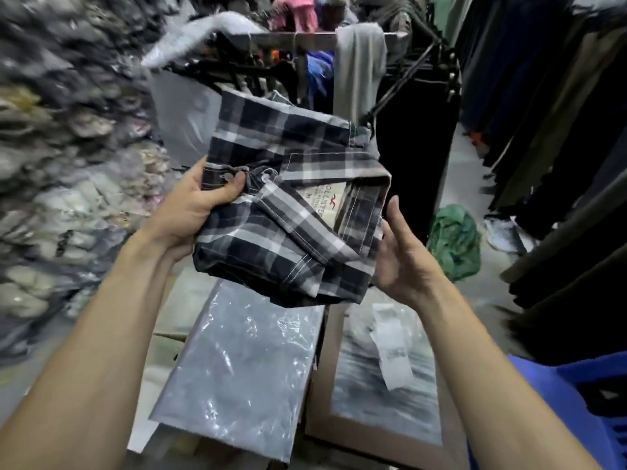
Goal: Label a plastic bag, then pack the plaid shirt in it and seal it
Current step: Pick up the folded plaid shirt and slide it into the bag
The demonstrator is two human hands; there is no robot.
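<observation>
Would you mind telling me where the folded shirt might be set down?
The flat plastic bag below the plaid shirt lies bare. Beside it, a paper strip covers part of the box. The bagged clothes at left are crowded.

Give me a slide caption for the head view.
Both hands hold a folded plaid shirt above clear plastic bags.

The shirt (pixel 288 205) hung between both hands, above a bag (pixel 237 368) on the counter; a box (pixel 383 385) lay right of the bag, a rack (pixel 305 40) behind.
</observation>
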